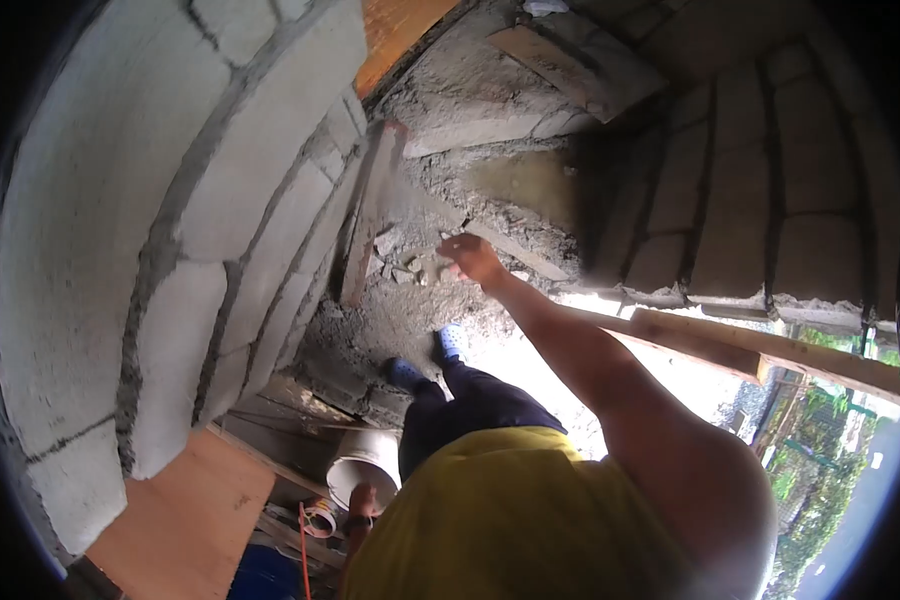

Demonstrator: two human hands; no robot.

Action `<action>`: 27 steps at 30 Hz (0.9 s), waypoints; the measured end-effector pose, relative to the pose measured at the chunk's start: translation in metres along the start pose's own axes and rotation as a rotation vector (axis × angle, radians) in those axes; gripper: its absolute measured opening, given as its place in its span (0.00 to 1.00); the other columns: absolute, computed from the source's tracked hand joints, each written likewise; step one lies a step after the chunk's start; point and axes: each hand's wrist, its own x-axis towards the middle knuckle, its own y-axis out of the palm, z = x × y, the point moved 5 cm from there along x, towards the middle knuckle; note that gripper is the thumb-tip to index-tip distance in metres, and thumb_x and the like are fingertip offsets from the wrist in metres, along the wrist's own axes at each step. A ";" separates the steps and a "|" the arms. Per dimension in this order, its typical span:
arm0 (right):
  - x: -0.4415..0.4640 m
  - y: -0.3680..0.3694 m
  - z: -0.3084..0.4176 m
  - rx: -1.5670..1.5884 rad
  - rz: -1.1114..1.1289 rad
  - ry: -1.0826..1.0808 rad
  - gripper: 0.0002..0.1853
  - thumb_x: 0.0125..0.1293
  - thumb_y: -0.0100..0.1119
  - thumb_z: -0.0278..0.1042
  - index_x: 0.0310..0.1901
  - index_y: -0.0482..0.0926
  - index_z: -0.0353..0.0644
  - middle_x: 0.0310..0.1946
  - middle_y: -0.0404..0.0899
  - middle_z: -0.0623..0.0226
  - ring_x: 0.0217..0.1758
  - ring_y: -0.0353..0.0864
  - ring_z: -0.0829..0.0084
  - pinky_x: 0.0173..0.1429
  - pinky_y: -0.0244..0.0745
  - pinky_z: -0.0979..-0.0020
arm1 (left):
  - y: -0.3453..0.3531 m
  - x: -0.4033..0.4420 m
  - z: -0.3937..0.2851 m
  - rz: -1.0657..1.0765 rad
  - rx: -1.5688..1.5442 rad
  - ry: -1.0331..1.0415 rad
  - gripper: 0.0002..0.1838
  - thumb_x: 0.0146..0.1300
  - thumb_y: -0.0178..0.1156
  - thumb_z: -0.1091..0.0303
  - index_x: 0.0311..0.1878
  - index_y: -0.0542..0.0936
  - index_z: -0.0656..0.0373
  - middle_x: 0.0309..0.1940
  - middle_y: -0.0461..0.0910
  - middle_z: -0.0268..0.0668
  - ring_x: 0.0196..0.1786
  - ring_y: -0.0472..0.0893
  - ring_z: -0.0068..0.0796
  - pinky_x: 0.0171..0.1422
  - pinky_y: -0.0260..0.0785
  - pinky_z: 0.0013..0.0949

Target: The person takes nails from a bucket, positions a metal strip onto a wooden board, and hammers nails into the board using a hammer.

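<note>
My right hand (473, 262) is stretched out over the rubble-strewn ground, above some small broken stones (422, 268). Its fingers are bent, and whether they hold anything is too small to tell. Low in the view, my left hand (363, 499) is at the rim of a white bucket (349, 466), with its fingers curled there. The bucket's inside looks pale, and its bottom is partly hidden. My feet in blue clogs (452, 343) stand on the rough ground between the two hands.
A block wall (200, 220) rises at the left, another (740, 190) at the right. A wooden board (368, 215) leans near the left wall. Timber beams (700, 345) cross a bright opening. A plywood sheet (185, 510) and blue container (266, 574) lie lower left.
</note>
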 end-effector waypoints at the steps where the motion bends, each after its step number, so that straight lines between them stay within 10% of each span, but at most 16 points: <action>1: 0.032 -0.006 0.006 -0.034 -0.070 -0.059 0.25 0.61 0.72 0.47 0.52 0.85 0.35 0.44 0.87 0.60 0.42 0.85 0.68 0.45 0.80 0.65 | -0.020 -0.026 -0.022 0.013 -0.400 -0.476 0.12 0.71 0.58 0.62 0.44 0.79 0.62 0.37 0.80 0.44 0.32 0.84 0.43 0.21 0.78 0.40; 4: 0.110 0.000 0.058 -0.056 -0.284 -0.263 0.30 0.59 0.73 0.48 0.56 0.83 0.32 0.50 0.87 0.53 0.56 0.84 0.55 0.60 0.76 0.60 | -0.036 -0.041 -0.018 -0.036 -0.978 -0.821 0.12 0.71 0.55 0.61 0.34 0.75 0.58 0.32 0.77 0.33 0.21 0.75 0.37 0.15 0.63 0.36; 8: 0.244 0.038 0.071 0.014 -0.307 -0.163 0.39 0.49 0.79 0.48 0.58 0.80 0.27 0.55 0.85 0.48 0.61 0.84 0.56 0.62 0.77 0.60 | -0.071 -0.057 -0.077 -0.239 -1.198 -0.647 0.15 0.72 0.52 0.57 0.32 0.72 0.57 0.26 0.75 0.33 0.22 0.74 0.39 0.20 0.67 0.41; 10: 0.273 0.057 0.070 0.151 -0.152 -0.126 0.28 0.49 0.79 0.44 0.47 0.85 0.32 0.44 0.88 0.58 0.49 0.84 0.64 0.53 0.76 0.64 | -0.093 -0.067 -0.118 -0.438 -0.153 -0.057 0.19 0.73 0.48 0.53 0.31 0.72 0.57 0.20 0.72 0.38 0.24 0.76 0.45 0.28 0.68 0.44; 13: 0.282 0.074 0.056 0.363 -0.041 -0.074 0.26 0.51 0.81 0.37 0.50 0.85 0.36 0.44 0.88 0.64 0.49 0.84 0.68 0.54 0.76 0.68 | -0.125 -0.079 -0.204 -0.510 0.038 0.166 0.18 0.71 0.51 0.53 0.32 0.75 0.58 0.23 0.75 0.44 0.28 0.78 0.50 0.35 0.68 0.47; 16: 0.267 0.081 0.058 0.457 0.061 -0.304 0.35 0.48 0.84 0.29 0.60 0.78 0.35 0.52 0.85 0.63 0.53 0.84 0.68 0.60 0.78 0.66 | -0.102 -0.092 -0.195 -0.250 -0.499 -0.432 0.19 0.72 0.51 0.53 0.34 0.78 0.59 0.28 0.79 0.46 0.33 0.81 0.49 0.36 0.69 0.50; 18: 0.201 0.086 0.072 0.453 0.199 -0.755 0.36 0.52 0.84 0.29 0.62 0.76 0.40 0.57 0.81 0.68 0.59 0.80 0.72 0.65 0.74 0.68 | -0.077 -0.092 -0.171 -0.176 -0.423 -0.478 0.17 0.74 0.50 0.56 0.37 0.80 0.59 0.26 0.80 0.47 0.32 0.83 0.47 0.35 0.71 0.51; 23: 0.073 0.105 0.029 0.492 0.304 -0.426 0.38 0.54 0.83 0.29 0.64 0.70 0.44 0.54 0.80 0.73 0.58 0.78 0.77 0.66 0.73 0.70 | -0.034 -0.105 -0.123 -0.088 -0.707 -0.654 0.12 0.74 0.52 0.64 0.32 0.75 0.55 0.18 0.70 0.33 0.15 0.71 0.25 0.14 0.60 0.34; 27: 0.024 0.101 0.018 0.283 0.202 -0.474 0.34 0.54 0.84 0.32 0.57 0.70 0.44 0.51 0.80 0.74 0.54 0.79 0.77 0.62 0.75 0.70 | -0.035 -0.092 -0.100 -0.072 -0.801 -0.639 0.16 0.73 0.49 0.61 0.26 0.70 0.52 0.15 0.64 0.30 0.12 0.63 0.26 0.17 0.54 0.33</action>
